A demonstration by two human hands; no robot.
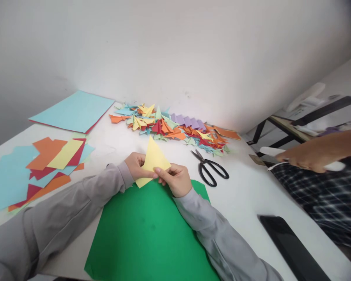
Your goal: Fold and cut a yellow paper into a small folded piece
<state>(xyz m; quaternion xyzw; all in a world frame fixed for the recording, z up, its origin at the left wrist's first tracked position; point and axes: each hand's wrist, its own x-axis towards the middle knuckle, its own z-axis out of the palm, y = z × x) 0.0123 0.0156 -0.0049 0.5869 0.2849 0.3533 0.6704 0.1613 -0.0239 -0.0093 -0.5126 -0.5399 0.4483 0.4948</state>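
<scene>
A yellow sheet of paper [154, 156], folded to a point at its top, is held up between both hands over the far edge of a green sheet [152, 230]. My left hand [137, 166] pinches its left side, with the thumb across the front. On the right side, my right hand [177, 178] grips the paper's edge, its thumb near the left thumb tip. The fingers behind the paper are partly hidden. Black-handled scissors [209, 167] lie on the white table [236, 195], right of my right hand.
Folded colored paper pieces [163, 127] are heaped along the wall. Loose cut papers [49, 156] lie left, below a large light-blue sheet [76, 111]. A black flat object [292, 246] is at lower right. Another person's hand [301, 156] holds a white object at right.
</scene>
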